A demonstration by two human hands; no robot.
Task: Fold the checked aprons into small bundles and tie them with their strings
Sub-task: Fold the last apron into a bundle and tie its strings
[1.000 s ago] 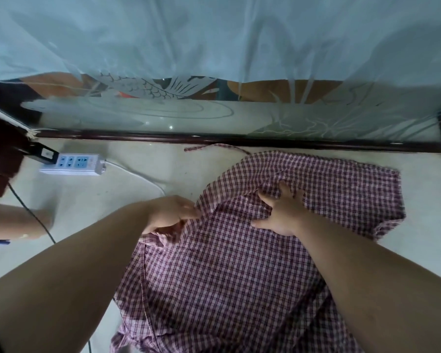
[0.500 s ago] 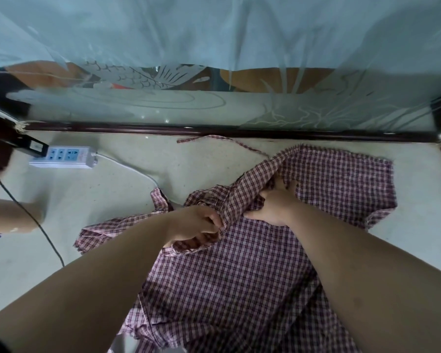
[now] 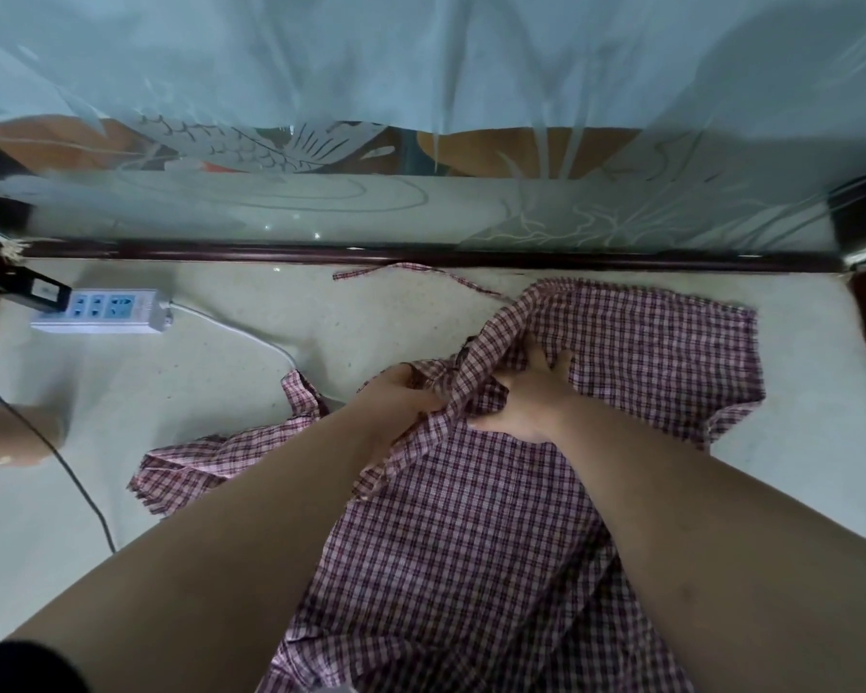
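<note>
Vs a sec ago: right hand (image 3: 526,397) isn't flat w/ spread fingers any more. It's dug into the cloth, fingertips tucked under a raised fold, thumb along the near side, clamped on it. Left hand (image 3: 401,397) has fingers curled tight round bunched cloth right beside it, hands nearly touching. A flap now lies out to the left on the floor (image 3: 221,392); a sec ago it didn't. Vs half a sec ago, barely any change.

The checked apron (image 3: 471,542) is on the floor in front of the person, long axis running near-to-far, leaning a bit right, far edge close to the dark rail (image 3: 621,262). The pinched ridge runs diagonally, near-left to far-right. Its string (image 3: 421,270) trails left from the far edge along the rail. Power strip (image 3: 103,312) well apart, far left.
</note>
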